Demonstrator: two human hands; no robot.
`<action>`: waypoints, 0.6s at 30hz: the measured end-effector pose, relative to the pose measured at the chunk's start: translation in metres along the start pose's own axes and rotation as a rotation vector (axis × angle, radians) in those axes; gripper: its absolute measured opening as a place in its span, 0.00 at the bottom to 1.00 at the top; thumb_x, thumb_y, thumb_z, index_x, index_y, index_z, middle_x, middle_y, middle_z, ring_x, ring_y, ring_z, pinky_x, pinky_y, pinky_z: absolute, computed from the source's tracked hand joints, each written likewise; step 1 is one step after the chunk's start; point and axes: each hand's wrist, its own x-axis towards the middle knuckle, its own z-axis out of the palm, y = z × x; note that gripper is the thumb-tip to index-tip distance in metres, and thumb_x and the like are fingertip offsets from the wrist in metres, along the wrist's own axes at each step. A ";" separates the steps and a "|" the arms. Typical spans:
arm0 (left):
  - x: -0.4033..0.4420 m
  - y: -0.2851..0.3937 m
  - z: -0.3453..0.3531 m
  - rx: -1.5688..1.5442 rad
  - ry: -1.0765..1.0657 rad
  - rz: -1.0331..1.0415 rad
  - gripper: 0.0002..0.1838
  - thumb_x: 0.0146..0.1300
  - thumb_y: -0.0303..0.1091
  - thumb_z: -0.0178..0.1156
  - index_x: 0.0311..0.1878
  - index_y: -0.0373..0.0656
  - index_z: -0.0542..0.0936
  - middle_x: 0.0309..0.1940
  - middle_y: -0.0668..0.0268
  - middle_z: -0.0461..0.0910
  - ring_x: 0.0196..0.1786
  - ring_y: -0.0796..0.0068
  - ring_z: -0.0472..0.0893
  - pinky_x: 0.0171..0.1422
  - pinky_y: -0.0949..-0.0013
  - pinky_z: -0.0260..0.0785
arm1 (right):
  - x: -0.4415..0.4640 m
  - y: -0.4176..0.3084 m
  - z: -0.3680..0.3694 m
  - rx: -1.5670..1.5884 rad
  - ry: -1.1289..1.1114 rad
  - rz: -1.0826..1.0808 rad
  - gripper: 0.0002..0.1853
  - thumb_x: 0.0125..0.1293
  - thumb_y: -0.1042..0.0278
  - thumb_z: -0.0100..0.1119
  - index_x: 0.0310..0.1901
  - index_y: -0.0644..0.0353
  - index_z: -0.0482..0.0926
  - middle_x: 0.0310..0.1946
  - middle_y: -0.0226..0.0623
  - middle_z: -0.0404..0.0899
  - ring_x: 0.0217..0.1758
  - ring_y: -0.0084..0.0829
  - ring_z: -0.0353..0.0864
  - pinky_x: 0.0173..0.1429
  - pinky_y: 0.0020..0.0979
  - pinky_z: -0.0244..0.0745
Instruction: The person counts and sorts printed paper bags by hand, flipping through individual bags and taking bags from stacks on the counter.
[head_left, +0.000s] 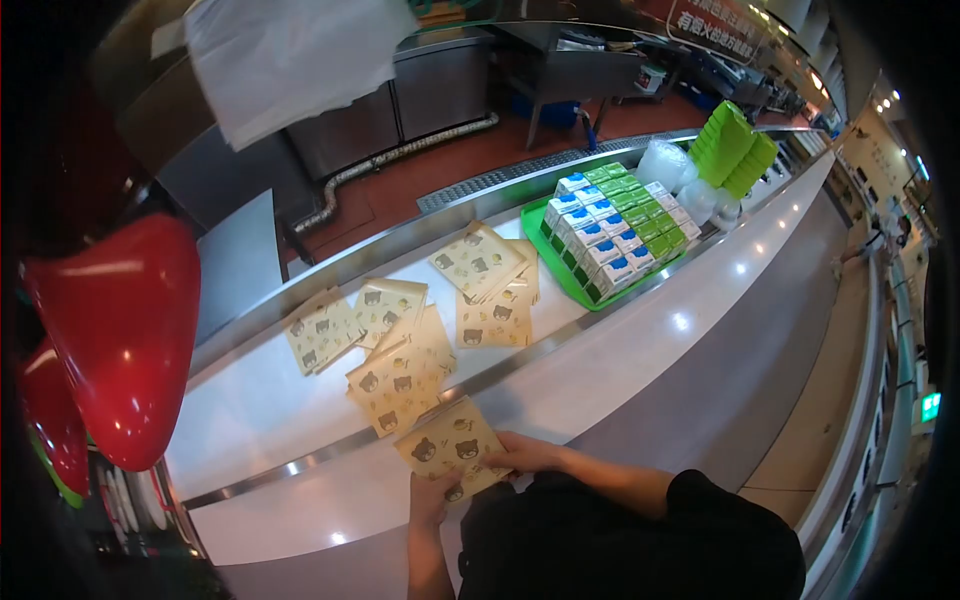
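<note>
In the head view, the left hand [432,497], at the lower centre of the frame, gripped the lower left part of a stack of bear-print papers [432,438]. The right hand [527,453] closed on the right edge of the same stack, so that both hands supported it, tilted, over the near edge of the counter [235,420]. Whether the papers were flat sheets or folded bags could not be determined. Further piles of matching papers [322,328] lay on the white counter surface from left of centre to the middle of the frame, several overlapping at differing angles. Right of these piles, a green tray [563,281] carried rows of small cartons [612,247], white and blue toward the left, green and white toward the right. Beyond the tray, at the upper right, stood clear plastic containers [668,166] and stacked bright green containers [722,145]. Glossy red objects [125,340] occupied the left edge of the frame, and a white sheet [290,70] hung at the upper left, above a reddish floor [395,200].
</note>
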 end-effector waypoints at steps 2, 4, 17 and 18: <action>0.006 -0.010 0.010 -0.019 0.093 -0.032 0.23 0.53 0.15 0.60 0.55 0.34 0.72 0.46 0.59 0.80 0.44 0.67 0.81 0.47 0.68 0.76 | 0.006 0.005 -0.022 -0.013 0.046 -0.041 0.19 0.71 0.60 0.51 0.58 0.58 0.65 0.30 0.29 0.75 0.24 0.20 0.72 0.27 0.23 0.71; 0.010 -0.017 0.024 -0.060 0.138 0.006 0.25 0.54 0.15 0.60 0.56 0.34 0.71 0.48 0.59 0.79 0.47 0.66 0.81 0.49 0.67 0.76 | 0.015 0.011 -0.052 -0.193 0.107 -0.100 0.17 0.72 0.61 0.49 0.57 0.59 0.66 0.30 0.31 0.77 0.23 0.21 0.73 0.27 0.25 0.71; 0.004 -0.061 0.142 -0.193 0.405 0.096 0.23 0.57 0.14 0.59 0.57 0.35 0.69 0.47 0.59 0.76 0.48 0.66 0.79 0.51 0.66 0.75 | 0.134 -0.087 -0.206 -1.298 0.837 -0.440 0.17 0.52 0.60 0.63 0.45 0.52 0.77 0.44 0.37 0.74 0.51 0.39 0.72 0.48 0.40 0.73; 0.003 -0.066 0.146 -0.221 0.452 0.081 0.24 0.57 0.14 0.58 0.57 0.35 0.68 0.49 0.58 0.77 0.48 0.66 0.80 0.52 0.67 0.75 | 0.141 -0.087 -0.209 -1.293 0.815 -0.455 0.17 0.52 0.60 0.63 0.45 0.52 0.77 0.44 0.37 0.74 0.51 0.39 0.72 0.48 0.40 0.73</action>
